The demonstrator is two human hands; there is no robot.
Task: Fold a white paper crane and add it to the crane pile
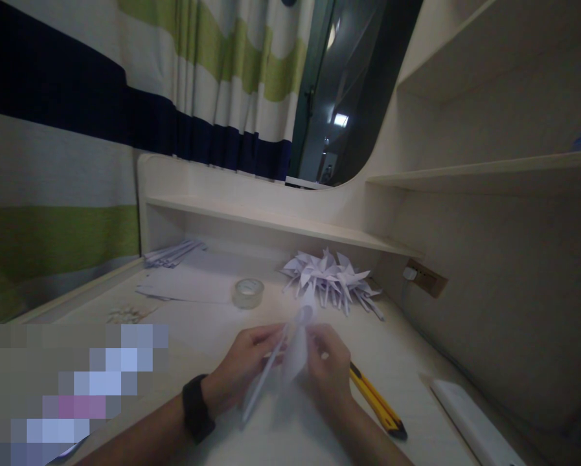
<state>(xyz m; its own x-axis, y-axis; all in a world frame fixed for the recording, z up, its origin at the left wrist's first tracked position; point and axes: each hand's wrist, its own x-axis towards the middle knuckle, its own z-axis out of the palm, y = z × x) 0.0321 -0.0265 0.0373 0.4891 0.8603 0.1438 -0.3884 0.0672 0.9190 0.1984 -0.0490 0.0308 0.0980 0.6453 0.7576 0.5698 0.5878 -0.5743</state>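
Both hands meet over the near middle of the pale desk [212, 317]. My left hand [239, 372], with a black watch on its wrist, pinches a thin white stick [261, 388] and the edge of a folded white paper piece [297, 353]. My right hand [331, 369] grips the same paper piece from the right side. The paper stands upright between the fingers, blurred, with a small rounded tip at its top.
A heap of folded white paper pinwheels [331, 278] lies behind the hands. A roll of clear tape [248, 292] stands left of it, with white paper sheets [183, 285] and strips [171, 254] further left. A yellow utility knife [377, 402] and a white flat object [475, 424] lie right.
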